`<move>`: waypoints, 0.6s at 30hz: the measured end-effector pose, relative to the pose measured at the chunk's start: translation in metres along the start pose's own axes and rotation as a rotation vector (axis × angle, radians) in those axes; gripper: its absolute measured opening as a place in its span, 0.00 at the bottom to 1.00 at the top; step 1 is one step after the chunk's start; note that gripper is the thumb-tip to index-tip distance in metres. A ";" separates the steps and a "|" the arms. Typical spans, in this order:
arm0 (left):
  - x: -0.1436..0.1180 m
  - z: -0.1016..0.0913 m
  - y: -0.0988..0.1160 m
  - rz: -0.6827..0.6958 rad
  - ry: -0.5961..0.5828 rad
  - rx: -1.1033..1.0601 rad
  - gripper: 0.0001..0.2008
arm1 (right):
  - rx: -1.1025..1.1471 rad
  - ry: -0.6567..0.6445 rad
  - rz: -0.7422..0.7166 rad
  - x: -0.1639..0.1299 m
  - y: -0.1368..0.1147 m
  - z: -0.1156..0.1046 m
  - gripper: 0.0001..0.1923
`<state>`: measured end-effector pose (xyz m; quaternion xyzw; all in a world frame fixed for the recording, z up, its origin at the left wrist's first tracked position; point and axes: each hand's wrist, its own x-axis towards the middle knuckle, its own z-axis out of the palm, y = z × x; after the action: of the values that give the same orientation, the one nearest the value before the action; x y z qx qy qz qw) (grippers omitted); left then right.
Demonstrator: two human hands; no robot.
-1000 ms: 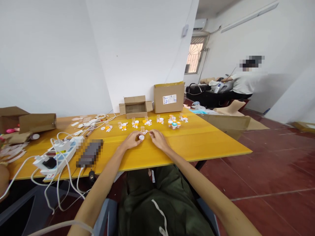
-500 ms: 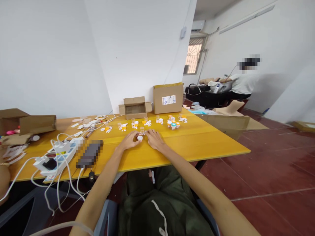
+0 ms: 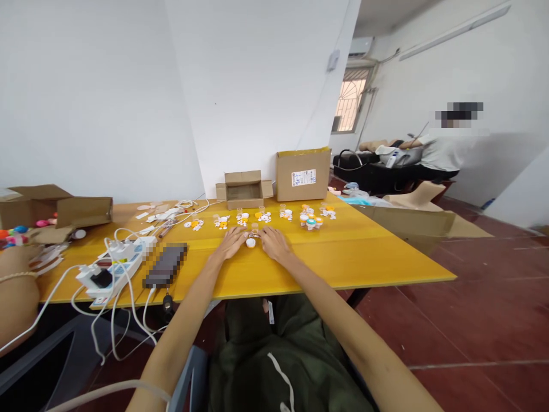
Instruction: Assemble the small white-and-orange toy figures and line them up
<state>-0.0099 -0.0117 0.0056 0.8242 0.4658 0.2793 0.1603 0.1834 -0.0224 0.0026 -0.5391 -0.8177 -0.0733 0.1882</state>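
Observation:
On the yellow table [image 3: 334, 254], my left hand [image 3: 233, 243] lies nearly flat with its fingers stretched forward. A small round white cap [image 3: 251, 243] sits between my two hands, just right of my left thumb. Behind the cap are a small clear cup [image 3: 254, 229] and tiny white pieces, too small to make out well. My right hand [image 3: 273, 244] rests palm down on the other side, fingers extended, fingertips beside those pieces. Nothing shows in either hand. Beyond them runs a row of small piles of white and orange parts [image 3: 263, 217] with clear cups.
Orange- and teal-capped jars [image 3: 310, 223] stand together at right. Behind are an open cardboard box [image 3: 244, 194] and a closed carton [image 3: 303, 177]. At left lie a phone [image 3: 166, 265], a power strip [image 3: 128, 266] with cables, and a box [image 3: 83, 212]. Another person's arm [image 3: 17, 286] is at far left.
My left hand has let go of the white cap and flattened out beside it. The cap stays on the table. The whole view has shifted slightly, so everything appears further right.

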 end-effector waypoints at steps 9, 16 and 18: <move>0.001 0.002 0.002 0.006 0.022 -0.004 0.20 | 0.098 0.034 0.007 0.002 0.004 0.005 0.20; 0.003 0.000 0.000 0.053 0.117 0.046 0.18 | 0.134 0.031 0.062 -0.002 0.000 -0.003 0.21; 0.004 0.000 -0.003 0.041 0.147 0.066 0.15 | 0.151 0.033 0.062 -0.002 -0.001 -0.005 0.20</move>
<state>-0.0101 -0.0065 0.0058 0.8156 0.4684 0.3268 0.0928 0.1844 -0.0259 0.0061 -0.5473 -0.8005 -0.0145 0.2439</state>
